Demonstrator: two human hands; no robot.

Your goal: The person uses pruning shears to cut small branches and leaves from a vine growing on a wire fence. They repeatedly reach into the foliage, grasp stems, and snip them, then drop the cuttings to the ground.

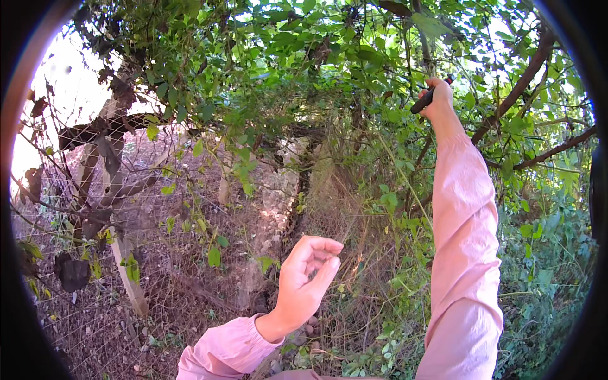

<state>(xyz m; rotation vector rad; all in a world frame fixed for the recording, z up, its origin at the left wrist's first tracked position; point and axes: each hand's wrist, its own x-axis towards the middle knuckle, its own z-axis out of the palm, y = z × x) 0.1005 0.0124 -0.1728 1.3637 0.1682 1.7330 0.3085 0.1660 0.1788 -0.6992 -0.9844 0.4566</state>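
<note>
My right hand (439,100) is raised high at the upper right, closed around a black-handled tool (423,101). A bit of red shows at the tool's far end; its working part is hidden among the leaves. Green climbing foliage (373,60) surrounds that hand, and a thin upright stem (425,47) stands just above it. Lower down, near the middle, my left hand (304,278) hovers in front of dry, tangled stems. Its fingers are loosely curled, with a small gap between thumb and forefinger and nothing visible in them.
A wire mesh fence (69,316) with a pale post (128,272) runs along the left. Dark dried leaves (73,272) hang on it. Thick brown branches (522,79) cross the upper right. Dense bushes (544,297) fill the lower right, and stones (310,329) lie below my left hand.
</note>
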